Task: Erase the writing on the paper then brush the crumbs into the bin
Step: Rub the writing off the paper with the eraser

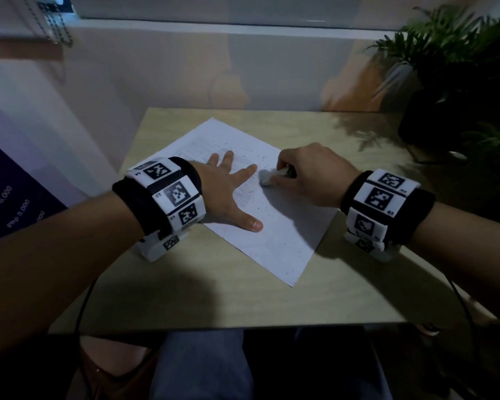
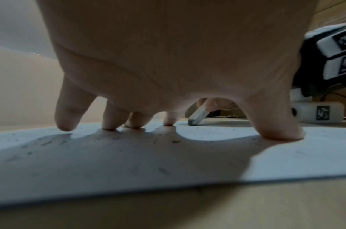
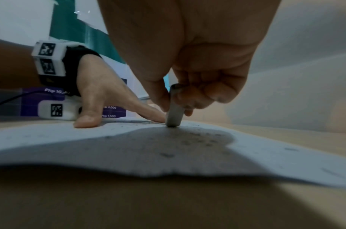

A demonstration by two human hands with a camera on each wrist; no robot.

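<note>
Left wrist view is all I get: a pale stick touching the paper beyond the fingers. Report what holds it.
Observer: The right hand pinches the eraser, its end pressed on the paper.
Operator: Report the sheet's edge on that side.
Observer: In the right wrist view the paper's near edge bulges up off the table.
Operator: Locate the bin.
Observer: No bin shows in any view; a potted plant stands by the table's far right corner.
</note>
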